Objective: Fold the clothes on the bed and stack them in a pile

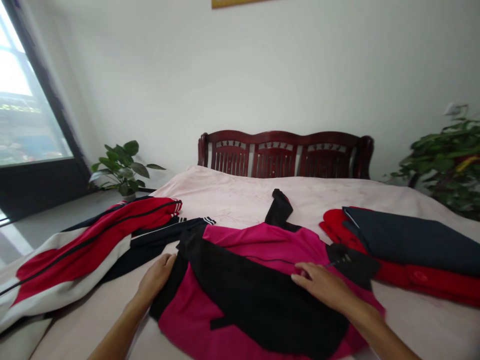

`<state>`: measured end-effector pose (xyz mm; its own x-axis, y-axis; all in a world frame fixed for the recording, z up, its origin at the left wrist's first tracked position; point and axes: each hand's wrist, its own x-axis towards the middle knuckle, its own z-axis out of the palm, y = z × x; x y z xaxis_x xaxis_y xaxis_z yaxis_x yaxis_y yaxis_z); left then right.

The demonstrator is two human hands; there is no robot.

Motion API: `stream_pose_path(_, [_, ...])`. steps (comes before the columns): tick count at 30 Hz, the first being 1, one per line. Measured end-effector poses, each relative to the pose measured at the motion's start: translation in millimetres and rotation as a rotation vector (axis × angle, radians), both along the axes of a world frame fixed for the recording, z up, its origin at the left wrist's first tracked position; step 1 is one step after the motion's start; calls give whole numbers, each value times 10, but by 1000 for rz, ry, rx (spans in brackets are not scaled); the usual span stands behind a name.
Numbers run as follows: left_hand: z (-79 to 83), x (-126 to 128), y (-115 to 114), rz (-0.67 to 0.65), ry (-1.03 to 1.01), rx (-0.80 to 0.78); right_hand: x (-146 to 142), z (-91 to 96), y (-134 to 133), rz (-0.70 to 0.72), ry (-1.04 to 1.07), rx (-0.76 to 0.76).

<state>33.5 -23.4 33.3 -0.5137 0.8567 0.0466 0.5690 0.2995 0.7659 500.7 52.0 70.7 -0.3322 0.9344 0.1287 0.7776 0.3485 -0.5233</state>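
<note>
A bright pink top [240, 239] with black sleeves lies spread on the bed in front of me. One black sleeve [262, 295] is laid diagonally across its body, while a black part [279, 207] sticks out at the far side. My left hand [157, 275] is at the top's left edge, its fingers closed on the black fabric there. Over the right half of the top is my right hand [324, 285], slightly blurred, with thumb and fingers apart and loosely bent. I see nothing held in it.
To the left lies a red, white and navy tracksuit jacket [90, 250]. Folded red clothes [420, 275] with a folded dark navy garment [416, 237] on top are at the right. A wooden headboard [275, 155] and potted plants [125, 167] stand beyond the pink bedsheet [232, 192].
</note>
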Motion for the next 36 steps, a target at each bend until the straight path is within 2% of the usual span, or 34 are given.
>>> stream_pose_path(3, [144,109,-68,85,191,186,-57,-58,-288,192,-11,-50])
stream_pose_path(4, [219,173,-62,62,252,249,-88,-74,-365,241,-21,-47])
stream_pose_path(6, [395,338,20,-66,397,313,-150,-117,-490,266,-73,20])
stream_pose_path(9, [629,646,323,-275,607,228,-220,-227,-610,240,-133,253])
stream_pose_path(11, [685,857,602,-373,676,109,-243,-315,-654,247,-135,415])
stream_pose_path(13, [646,1040,883,-428,699,11,-246,-383,-673,264,-135,532])
stream_pose_path(16, [537,1189,1248,-443,675,-55,-226,-431,-666,299,-165,606])
stream_pose_path(19, [607,1127,1577,-381,636,-21,-195,-461,-638,341,-190,671])
stream_pose_path(22, [888,904,1884,-232,593,119,-175,-510,-624,339,-179,699])
stream_pose_path(25, [1107,669,2027,-106,540,256,-184,-552,-635,232,-144,668])
stream_pose_path(27, [1097,542,1939,-100,506,293,-202,-562,-648,164,-122,624])
stream_pose_path(29, [962,419,1688,-121,470,286,-213,-552,-654,138,-106,581])
stream_pose_path(33, [519,57,904,-142,402,208,-110,-445,-598,62,-109,498])
stream_pose_path(36, [171,-306,365,-76,266,110,158,-295,-506,-142,-163,490])
